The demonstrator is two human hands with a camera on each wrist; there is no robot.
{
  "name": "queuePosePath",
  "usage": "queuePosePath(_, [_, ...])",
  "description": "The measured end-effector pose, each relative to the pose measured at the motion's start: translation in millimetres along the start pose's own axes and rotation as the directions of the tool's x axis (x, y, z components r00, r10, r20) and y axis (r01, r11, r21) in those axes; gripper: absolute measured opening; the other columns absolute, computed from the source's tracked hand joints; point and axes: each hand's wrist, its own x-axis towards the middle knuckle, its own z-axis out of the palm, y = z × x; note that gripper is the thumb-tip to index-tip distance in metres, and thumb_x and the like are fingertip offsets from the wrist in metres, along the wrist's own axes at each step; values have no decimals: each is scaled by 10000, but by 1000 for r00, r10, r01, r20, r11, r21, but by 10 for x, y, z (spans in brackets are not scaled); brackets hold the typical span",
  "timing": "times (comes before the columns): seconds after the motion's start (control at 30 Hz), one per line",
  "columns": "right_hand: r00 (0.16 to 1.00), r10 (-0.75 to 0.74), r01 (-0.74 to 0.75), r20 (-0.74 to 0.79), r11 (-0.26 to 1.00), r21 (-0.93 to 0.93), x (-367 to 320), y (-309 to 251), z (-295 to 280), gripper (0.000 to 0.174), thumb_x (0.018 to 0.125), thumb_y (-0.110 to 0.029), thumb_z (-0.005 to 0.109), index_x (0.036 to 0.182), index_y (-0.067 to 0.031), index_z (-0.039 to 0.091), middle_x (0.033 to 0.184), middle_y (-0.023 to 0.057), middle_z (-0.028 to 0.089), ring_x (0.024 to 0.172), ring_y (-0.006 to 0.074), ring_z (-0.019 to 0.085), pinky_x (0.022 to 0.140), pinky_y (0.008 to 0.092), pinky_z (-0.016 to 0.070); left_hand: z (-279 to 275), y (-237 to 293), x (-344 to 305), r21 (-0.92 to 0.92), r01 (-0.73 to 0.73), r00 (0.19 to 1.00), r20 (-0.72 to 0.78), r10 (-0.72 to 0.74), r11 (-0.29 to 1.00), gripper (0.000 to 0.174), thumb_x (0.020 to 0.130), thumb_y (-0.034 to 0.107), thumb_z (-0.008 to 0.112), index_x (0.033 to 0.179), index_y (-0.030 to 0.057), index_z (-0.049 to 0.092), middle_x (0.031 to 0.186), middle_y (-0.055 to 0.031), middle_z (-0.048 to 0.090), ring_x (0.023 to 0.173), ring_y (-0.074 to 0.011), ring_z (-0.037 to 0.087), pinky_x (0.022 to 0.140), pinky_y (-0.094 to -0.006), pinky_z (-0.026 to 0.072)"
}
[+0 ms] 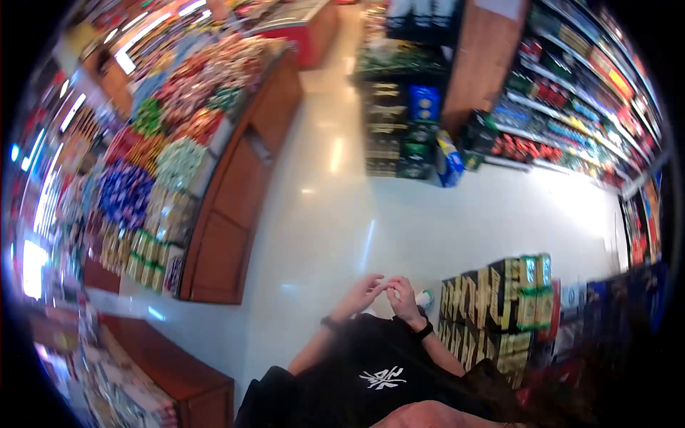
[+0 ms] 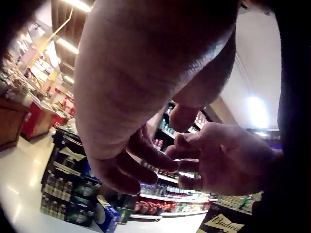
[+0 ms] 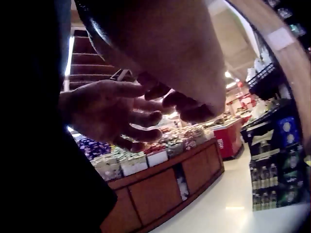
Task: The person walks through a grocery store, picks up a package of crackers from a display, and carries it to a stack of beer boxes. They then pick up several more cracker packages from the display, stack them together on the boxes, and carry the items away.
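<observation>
In front of the black shirt (image 1: 389, 367), the left hand (image 1: 362, 296) and right hand (image 1: 404, 298) meet at the fingertips, with no object visible between them. The left wrist view has the left hand (image 2: 146, 87) large and close, its fingers loosely bent, beside the right hand (image 2: 228, 158). From the right wrist, the right hand (image 3: 165, 58) fills the top, and the left hand (image 3: 109, 109) shows relaxed, spread fingers. Dark bands circle both wrists.
A wooden display counter (image 1: 228, 221) heaped with colourful packets runs along the left. Stacked drink cases (image 1: 492, 299) stand close on the right, and more cases (image 1: 396, 128) ahead beside a pillar (image 1: 477, 64). Stocked shelves (image 1: 564, 107) line the far right. Pale shiny floor (image 1: 321, 207) lies between.
</observation>
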Motion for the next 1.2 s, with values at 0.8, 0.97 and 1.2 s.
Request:
queuePosePath(0.8, [344, -340, -11, 875, 931, 366, 1111, -1519, 3697, 127, 876, -48, 576, 939, -23, 684, 889, 113, 631, 817, 229, 620, 719, 319, 505, -2162, -1951, -2670, -431, 116, 397, -806, -440, 895, 377, 922, 213, 596, 1267, 66, 554, 1109, -155, 657, 979, -266, 635, 848, -378, 492])
queuePosePath(0.97, [255, -568, 210, 783, 823, 528, 1330, -1804, 4733, 151, 891, -70, 577, 980, -10, 683, 896, 117, 626, 812, 236, 616, 739, 322, 508, -2657, -2271, -3093, -443, 181, 236, -847, -476, 878, 364, 954, 187, 539, 1286, 42, 517, 1043, -128, 696, 994, -229, 636, 870, -376, 488])
queuePosePath(1.2, [251, -424, -94, 870, 884, 458, 1572, -2062, 5551, 168, 879, -33, 539, 963, 6, 679, 902, 127, 639, 844, 231, 632, 758, 316, 509, -3398, -2153, -3232, -467, 192, 182, -847, -499, 863, 307, 959, 167, 568, 1245, 58, 544, 963, -57, 697, 890, -130, 634, 791, -301, 507])
